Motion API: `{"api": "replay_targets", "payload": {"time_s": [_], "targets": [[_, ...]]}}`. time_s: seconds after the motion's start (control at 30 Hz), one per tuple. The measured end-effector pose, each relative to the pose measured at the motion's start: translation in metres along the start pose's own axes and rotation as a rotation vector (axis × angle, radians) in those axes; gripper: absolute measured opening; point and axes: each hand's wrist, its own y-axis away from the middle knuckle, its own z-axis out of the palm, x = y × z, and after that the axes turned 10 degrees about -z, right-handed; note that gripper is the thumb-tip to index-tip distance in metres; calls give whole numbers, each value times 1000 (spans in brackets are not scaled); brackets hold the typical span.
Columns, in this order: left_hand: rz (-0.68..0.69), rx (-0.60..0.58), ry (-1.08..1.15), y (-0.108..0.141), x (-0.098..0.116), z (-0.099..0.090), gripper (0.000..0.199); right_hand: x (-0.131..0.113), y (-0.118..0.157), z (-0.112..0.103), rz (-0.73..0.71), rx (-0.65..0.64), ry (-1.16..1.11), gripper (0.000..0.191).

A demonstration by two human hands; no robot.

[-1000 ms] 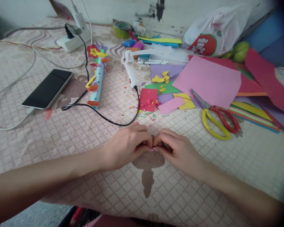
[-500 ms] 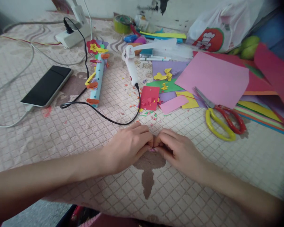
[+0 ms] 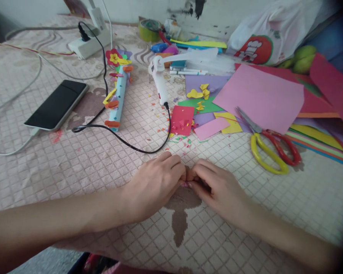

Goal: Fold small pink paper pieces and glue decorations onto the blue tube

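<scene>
My left hand [image 3: 156, 186] and my right hand [image 3: 220, 188] meet at the fingertips over the patterned cloth. Both are closed in a pinch on a tiny pink piece [image 3: 185, 183], of which only a sliver shows between the fingers. Beyond them lie a red paper square [image 3: 182, 118] with small scraps on it and a short pink strip [image 3: 211, 128]. Scissors [image 3: 270, 150] with yellow and red handles rest to the right of my right hand. A white glue gun [image 3: 160, 82] stands farther back, its black cord curving toward my left hand.
A light blue strip with paper flowers [image 3: 120, 95] and a phone [image 3: 57, 104] lie at the left. Behind them is a white power strip [image 3: 88, 43]. Coloured paper sheets [image 3: 260, 95], a plastic bag [image 3: 274, 34] and green tape [image 3: 149, 30] fill the back and right.
The view has shifted slightly, so the objects sit a little lower and farther right. Both hands keep nearly the same pose, fingertips together on the pink piece.
</scene>
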Motion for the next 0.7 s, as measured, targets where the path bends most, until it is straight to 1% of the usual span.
{"api": "replay_targets", "payload": {"time_s": [0.13, 0.23, 0.4, 0.57, 0.7], "targets": [[4, 6, 12, 0, 0, -1, 16, -1, 3, 1, -21, 63, -53, 11], [10, 10, 38, -1, -1, -1, 16, 2, 10, 1, -113, 100, -100, 12], [11, -2, 99, -1, -3, -1, 16, 8, 22, 1, -272, 65, -34, 19], [13, 0, 120, -1, -4, -1, 15, 9, 24, 1, -344, 76, 78, 23], [10, 1, 136, -2, -4, -1, 15, 8, 24, 0, -372, 55, 96, 25]]}}
